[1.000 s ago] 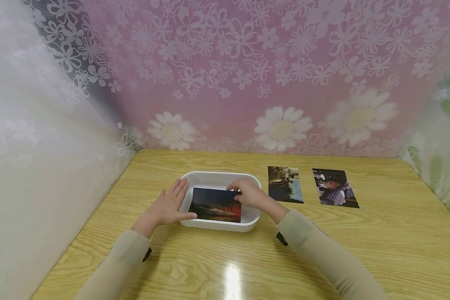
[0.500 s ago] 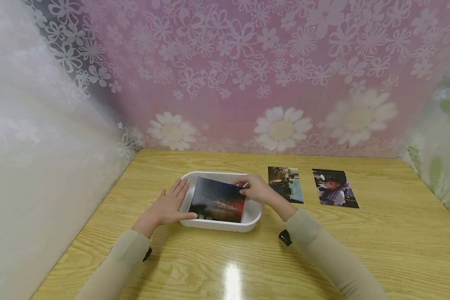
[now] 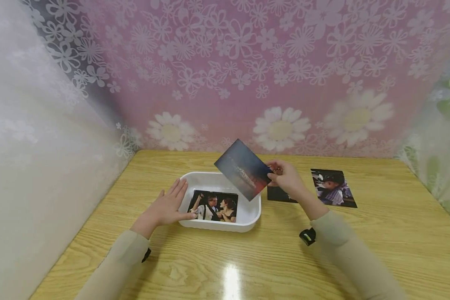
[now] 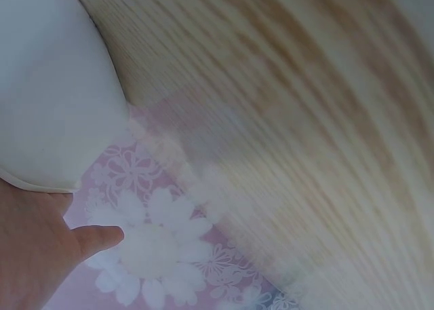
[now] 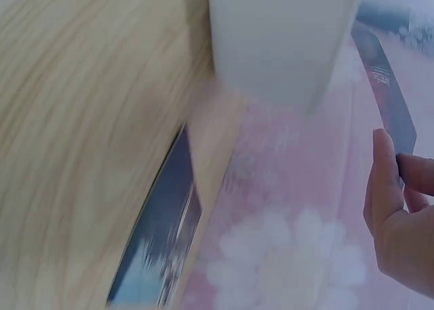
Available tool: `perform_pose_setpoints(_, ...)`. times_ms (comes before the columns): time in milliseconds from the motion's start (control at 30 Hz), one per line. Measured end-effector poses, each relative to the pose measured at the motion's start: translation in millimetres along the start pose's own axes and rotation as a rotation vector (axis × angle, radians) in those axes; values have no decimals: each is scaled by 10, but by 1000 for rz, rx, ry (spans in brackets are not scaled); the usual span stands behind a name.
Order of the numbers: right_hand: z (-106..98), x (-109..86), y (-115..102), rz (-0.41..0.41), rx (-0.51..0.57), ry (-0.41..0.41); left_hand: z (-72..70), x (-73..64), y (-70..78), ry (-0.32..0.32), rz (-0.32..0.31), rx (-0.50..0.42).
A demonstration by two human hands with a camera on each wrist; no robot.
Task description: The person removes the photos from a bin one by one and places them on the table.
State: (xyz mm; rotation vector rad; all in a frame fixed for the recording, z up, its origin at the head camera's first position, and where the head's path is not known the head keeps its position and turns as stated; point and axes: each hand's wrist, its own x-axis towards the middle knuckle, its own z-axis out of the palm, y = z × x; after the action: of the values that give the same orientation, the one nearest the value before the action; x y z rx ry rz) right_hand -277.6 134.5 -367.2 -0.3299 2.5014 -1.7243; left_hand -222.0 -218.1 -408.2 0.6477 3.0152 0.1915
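Left hand point(image 3: 167, 207) lies flat on the bench point(image 3: 217, 266), fingers straight and spread, thumb and palm edge touching the left wall of the white tray point(image 3: 253, 210); grip holds nothing. Left wrist view shows the same: thumb point(image 4: 95, 240) against the tray's wall point(image 4: 47, 106), wood grain beside it. Inside the tray a photo of a couple point(image 3: 213, 206) lies flat, face up, toward the near-left part of the floor. Above the tray's far-right corner, the ship photo point(image 3: 243, 168) is in the air, tilted, clear of the tray. Right hand point(image 3: 288, 178) pinches it at its right edge, thumb and fingers curled onto the print. Right wrist view: fingers point(image 5: 390, 188) close on the photo's edge point(image 5: 386, 86), tray wall point(image 5: 278, 39) blurred behind. Under the right hand a dark photo point(image 3: 278, 194) lies flat on the bench, mostly hidden by the hand, just right of the tray. Further right, a photo of a person in a cap point(image 3: 333, 187) lies flat, near the hidden one but apart from it. Pink floral curtain point(image 3: 247, 62) behind the bench.
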Motion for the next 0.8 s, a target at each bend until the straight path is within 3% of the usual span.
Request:
perform_pose_setpoints(267,-538,-275,166,84,19,106,-1,-7,0,1,13,11)
perform_pose_setpoints(567,-1186,-560,487,118,-32,218,-18,-38,0,3,10,-12)
perform_pose_setpoints(700,-1550,-590,859,150,25,271,-15,-40,-2,9,13,-26)
perform_pose_setpoints(800,-1844,-590,1234,187,128,333,-13,-39,-2,13,14,-24)
